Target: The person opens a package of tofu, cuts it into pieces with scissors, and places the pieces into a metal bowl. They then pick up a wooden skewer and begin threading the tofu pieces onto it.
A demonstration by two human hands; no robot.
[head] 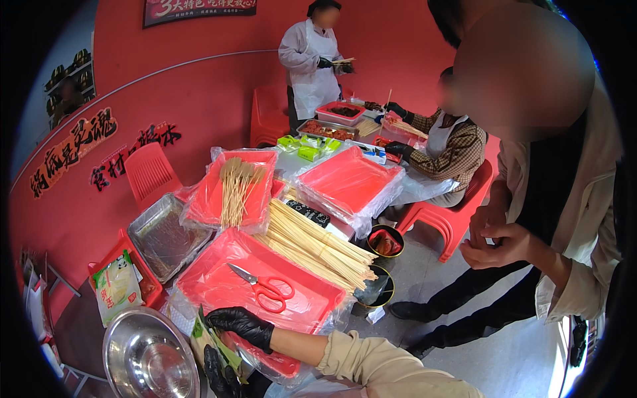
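Note:
Black gloves cover both hands. My right hand point(241, 326) grips the upper edge of a green and white plastic food package point(201, 336). Lower down, my left hand point(219, 373) holds the same package from the near side; its contents are hidden. Just left of the hands stands a steel bowl point(152, 360) with nothing visible inside. Beyond my right hand, a pair of red-handled scissors point(266, 288) lies with slightly parted blades in a red tray point(209, 271) lined with clear plastic film.
Bundled bamboo skewers point(318, 244) lie beside a lined tray point(204, 194) holding skewered food point(241, 174). A film-covered metal pan point(169, 236) and a similar food package point(117, 288) are left. One person stands close right point(562, 199); two others point(311, 64) point(443, 149) handle skewers.

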